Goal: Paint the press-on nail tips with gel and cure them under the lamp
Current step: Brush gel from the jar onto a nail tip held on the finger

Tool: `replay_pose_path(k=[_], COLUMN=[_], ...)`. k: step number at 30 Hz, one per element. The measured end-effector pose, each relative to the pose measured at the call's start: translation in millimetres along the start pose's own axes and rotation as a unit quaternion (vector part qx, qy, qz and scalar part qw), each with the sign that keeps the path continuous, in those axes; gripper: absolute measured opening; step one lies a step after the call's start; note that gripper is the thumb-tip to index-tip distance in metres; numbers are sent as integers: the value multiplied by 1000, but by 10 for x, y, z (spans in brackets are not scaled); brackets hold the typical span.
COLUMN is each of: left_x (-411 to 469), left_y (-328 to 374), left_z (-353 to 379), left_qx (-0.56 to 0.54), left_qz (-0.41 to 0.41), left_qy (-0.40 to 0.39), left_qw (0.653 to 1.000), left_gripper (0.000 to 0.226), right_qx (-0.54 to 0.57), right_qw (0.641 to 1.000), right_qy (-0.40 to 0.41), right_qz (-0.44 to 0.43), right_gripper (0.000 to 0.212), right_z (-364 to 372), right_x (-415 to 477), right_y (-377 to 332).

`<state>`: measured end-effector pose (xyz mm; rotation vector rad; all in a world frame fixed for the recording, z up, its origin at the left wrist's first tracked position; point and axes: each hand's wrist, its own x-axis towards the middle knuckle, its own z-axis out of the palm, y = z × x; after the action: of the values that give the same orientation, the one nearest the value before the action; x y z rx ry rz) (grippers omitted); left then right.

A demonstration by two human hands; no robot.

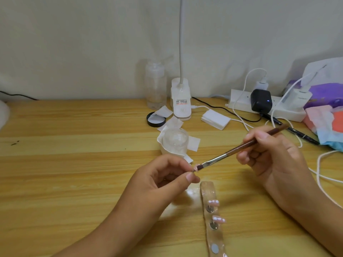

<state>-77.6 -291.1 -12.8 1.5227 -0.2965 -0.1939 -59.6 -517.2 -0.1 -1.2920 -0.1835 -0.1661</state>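
Note:
My left hand (167, 176) pinches a small stand with a pink nail tip (196, 166) between thumb and fingertips above the wooden table. My right hand (272, 156) grips a brown-handled gel brush (239, 148); its bristles touch the held tip. A clear holder strip (213, 236) lies on the table below the hands. Two pink nail tips with white dots (213, 202) (219, 219) stand on it on metal studs. The white gooseneck lamp (181, 101) stands at the back of the table.
A clear jar in a white dish (174, 143) with paper wipes sits just behind my left hand. A black lid (156, 120), a clear bottle (155, 86), a wipe stack (215, 119), a power strip (267, 106) with white cables, a black pen (297, 132) and bags (326, 108) crowd the back right.

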Motion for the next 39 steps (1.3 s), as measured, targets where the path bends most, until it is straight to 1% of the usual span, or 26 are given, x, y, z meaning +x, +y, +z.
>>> replay_pose_path(k=[2,6,9,12,19,24,27,30,32,34,35,37,39], left_x=[0,2,0,-14,-13,9,-2,-73,-150,-219,-234,-235,-219], left_y=[-1,-10,-10,-6,-5,6,33,51,93,145,159,165,141], left_z=[8,-3,-4,2,-2,-13,-11,-16,-21,-20,-22,-36,-46], left_qx=[-4,-11,-13,-7,-12,-28,-38,-16,54,148,178,213,225], left_qz=[0,-3,-5,-7,-13,7,18,63,136,220,238,231,205], left_qy=[-9,-23,-24,-23,-16,-4,19,33,11,-50,-81,-126,-161], left_qw=[1000,1000,1000,1000,1000,1000,999,997,989,963,951,941,939], left_gripper=[6,6,12,6,7,7,8,13,8,6,6,4,4], right_qx=[-17,-25,-1,5,-13,-17,3,26,43,58,63,68,74], right_qw=[1000,999,1000,1000,1000,999,999,997,995,993,992,990,989], right_qy=[0,38,25,-3,-19,25,44,69,90,105,111,119,121], right_qz=[-3,-23,-19,-13,-17,-27,-22,-9,4,14,18,26,36], right_gripper=[26,23,29,32,27,28,35,40,37,32,30,25,22], right_z=[-5,-42,-48,-15,-25,-65,-79,-82,-89,-101,-107,-117,-127], right_x=[-2,28,28,2,-7,44,58,66,76,88,94,98,104], right_y=[17,21,7,-1,23,35,35,30,19,16,19,18,14])
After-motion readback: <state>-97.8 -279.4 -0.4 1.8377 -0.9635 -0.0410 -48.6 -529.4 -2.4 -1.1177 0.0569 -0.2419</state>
